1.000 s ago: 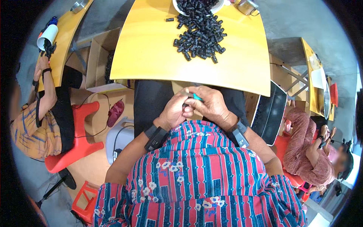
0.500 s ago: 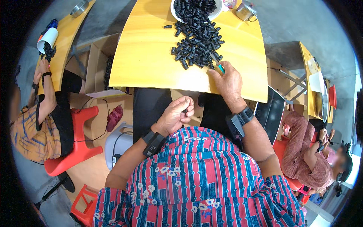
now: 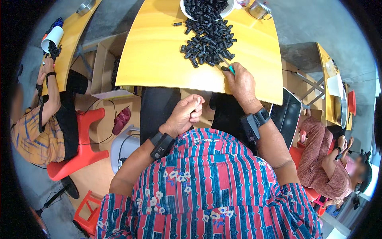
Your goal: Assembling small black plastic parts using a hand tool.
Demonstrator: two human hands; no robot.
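My right hand (image 3: 241, 84) is closed around a small knife-like tool with a teal handle (image 3: 232, 70), above the near right part of the yellow table. Its thin blade points toward a heap of short black plastic parts (image 3: 209, 42). One black part (image 3: 225, 68) lies right by my thumb and fingertips; whether they pinch it is unclear. In front of my body, just short of the table edge, my left hand (image 3: 185, 113) is curled into a fist with the thumb on top. What it holds, if anything, is hidden.
The heap spills from a white bowl (image 3: 230, 11) at the table's far side. A metal mug (image 3: 259, 10) stands far right, and a lone black part (image 3: 177, 24) lies left of the heap. Cardboard box (image 3: 104, 67) below left. Other people sit at tables on both sides.
My left hand has risen slightly, and the dark bit that showed between its fingers is out of sight. My right hand stays by the heap's near edge, with the tool still in it.
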